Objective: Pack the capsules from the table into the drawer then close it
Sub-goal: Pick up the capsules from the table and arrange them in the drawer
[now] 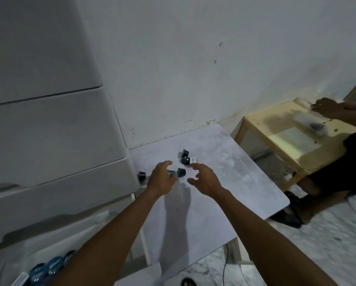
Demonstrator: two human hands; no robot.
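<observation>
Several dark capsules lie on the pale marbled table [224, 174]. One capsule [171, 172] sits between the thumb and curled fingers of my left hand [161, 179]; the thumb stands apart from it. A second capsule [181, 172] rests just right of it. Two more, a far capsule [185, 152] and a labelled one [187, 160], lie behind. Another capsule [142, 176] sits against the white drawer unit [55, 141]. My right hand [205, 179] hovers with spread fingers, empty, right of the cluster. The open drawer [24, 254] at lower left holds blue-lidded capsules [49, 267].
The white wall stands behind the table. At the right, a low wooden table [276, 129] has another person's hand [327, 108] over it, and that person's leg and sandal [290, 217] are close to my table's right edge. A cable [226, 263] hangs below.
</observation>
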